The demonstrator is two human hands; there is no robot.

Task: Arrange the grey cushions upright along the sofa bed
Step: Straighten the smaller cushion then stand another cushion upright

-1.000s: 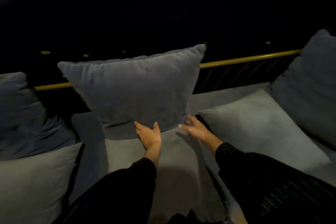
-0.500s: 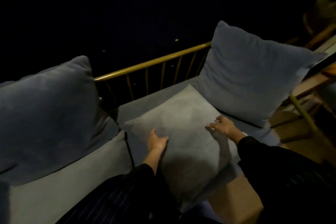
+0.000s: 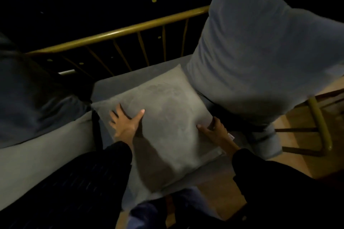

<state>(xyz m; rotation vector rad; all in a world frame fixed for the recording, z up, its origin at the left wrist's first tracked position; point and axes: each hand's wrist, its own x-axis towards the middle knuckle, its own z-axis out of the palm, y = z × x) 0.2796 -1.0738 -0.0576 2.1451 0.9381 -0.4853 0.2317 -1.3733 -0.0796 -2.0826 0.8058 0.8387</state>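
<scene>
A light grey cushion (image 3: 167, 117) lies flat on the sofa bed seat (image 3: 119, 82). My left hand (image 3: 125, 123) rests spread on its left side, fingers apart. At the cushion's right edge my right hand (image 3: 214, 130) has its thumb on top and its fingers curled around the edge. A big darker grey cushion (image 3: 256, 52) stands upright at the right end. Another dark cushion (image 3: 31, 102) leans at the left, above a light grey one (image 3: 37, 160).
A gold metal rail (image 3: 119, 32) with thin bars runs behind the seat; beyond it everything is dark. To the right a gold frame leg (image 3: 320, 122) stands on a wooden floor (image 3: 297, 145).
The view swung right from the middle cushion to the flat light cushion. Both hands left the upright cushion and now lie on the flat one, the right hand closing around its edge.
</scene>
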